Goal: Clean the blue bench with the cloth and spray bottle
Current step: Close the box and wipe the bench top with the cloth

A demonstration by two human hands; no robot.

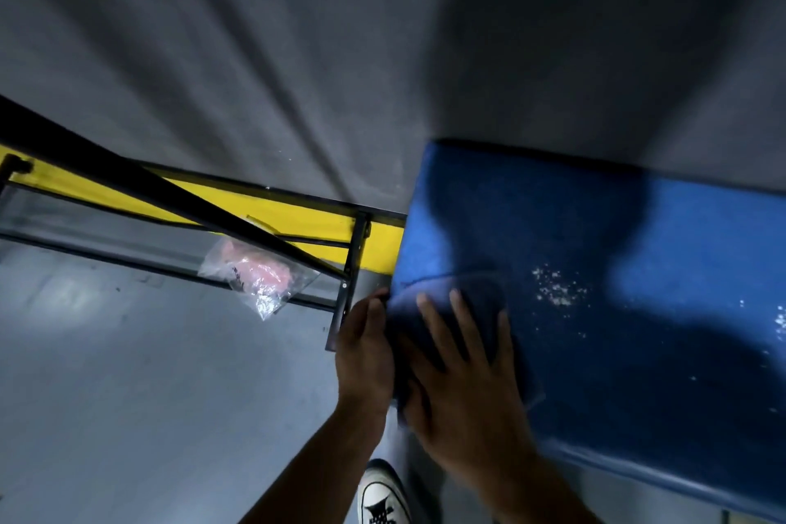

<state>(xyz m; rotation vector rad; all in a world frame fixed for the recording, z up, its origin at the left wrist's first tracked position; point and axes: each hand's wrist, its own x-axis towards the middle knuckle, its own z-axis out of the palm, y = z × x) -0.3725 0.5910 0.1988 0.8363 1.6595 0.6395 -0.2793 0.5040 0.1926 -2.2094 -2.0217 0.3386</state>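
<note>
The blue bench [638,311] fills the right half of the head view, with white spray droplets [557,289] speckled on its top. A dark blue cloth [442,302] lies at the bench's left end. My right hand [463,387] is flat on the cloth with fingers spread, pressing it down. My left hand [365,349] grips the cloth's left edge where it hangs over the bench end. No spray bottle is in view.
A yellow and black metal frame [263,221] stands to the left of the bench, its upright post [351,281] close to my left hand. A clear plastic bag with pink contents [255,272] lies under it. My white shoe [383,498] is on the grey floor below.
</note>
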